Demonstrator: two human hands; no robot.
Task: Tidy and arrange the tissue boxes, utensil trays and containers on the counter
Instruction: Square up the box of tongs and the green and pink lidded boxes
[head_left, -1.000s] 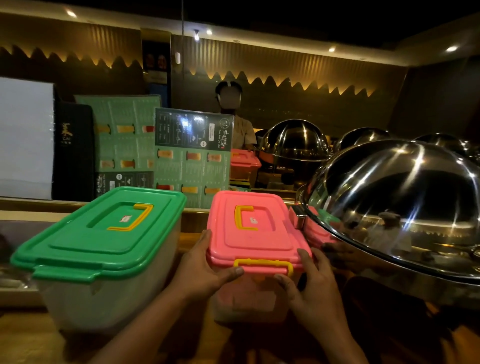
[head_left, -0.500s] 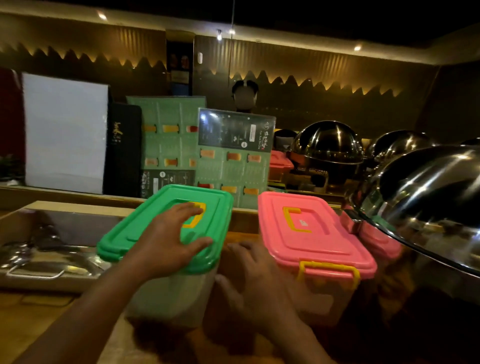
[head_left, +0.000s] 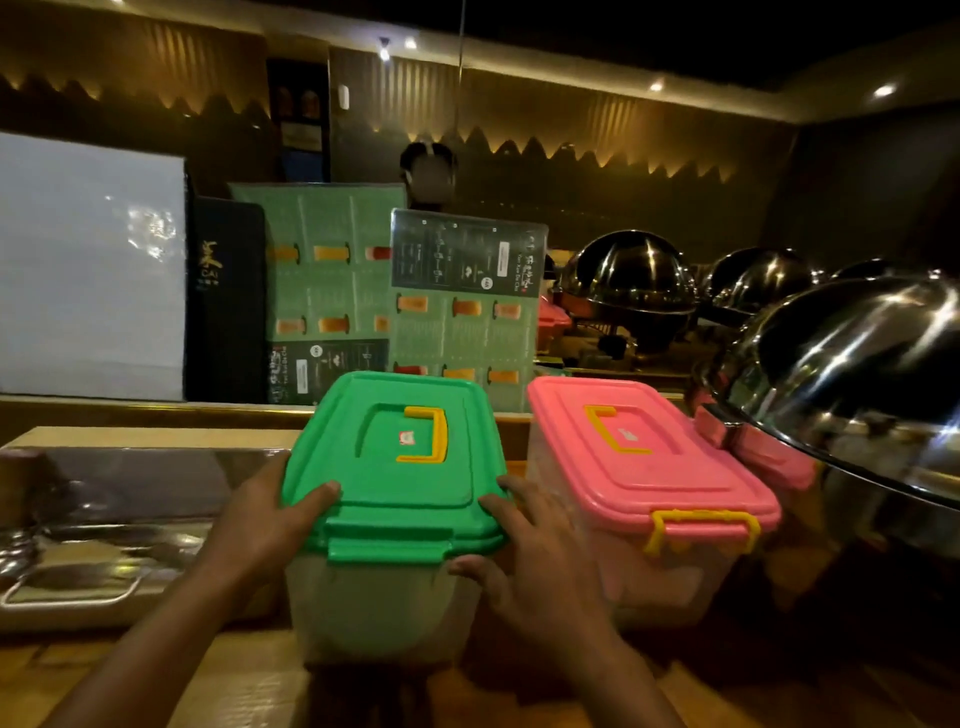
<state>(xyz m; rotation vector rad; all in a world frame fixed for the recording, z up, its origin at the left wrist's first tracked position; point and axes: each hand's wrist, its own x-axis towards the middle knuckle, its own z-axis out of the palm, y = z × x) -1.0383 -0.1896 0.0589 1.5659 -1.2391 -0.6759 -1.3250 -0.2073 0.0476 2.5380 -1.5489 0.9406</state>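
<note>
A clear container with a green lid (head_left: 400, 467) and yellow handle stands on the wooden counter (head_left: 244, 680) in front of me. My left hand (head_left: 265, 525) grips its left side, thumb on the lid. My right hand (head_left: 535, 551) holds its right front corner, fingers on the lid edge. Right beside it stands a container with a pink lid (head_left: 644, 462) and a yellow latch, untouched. A second pink-lidded container (head_left: 769, 457) is partly hidden behind it.
A steel tray (head_left: 104, 525) lies at the left. Large steel dome covers (head_left: 862, 374) crowd the right side. Menu cards (head_left: 462, 306), a white board (head_left: 88, 265) and a dark box stand along the raised back ledge. A person stands behind the counter.
Both hands left the pink-lidded container and moved to the green-lidded one, which now sits square and close beside the pink one. My view has shifted left.
</note>
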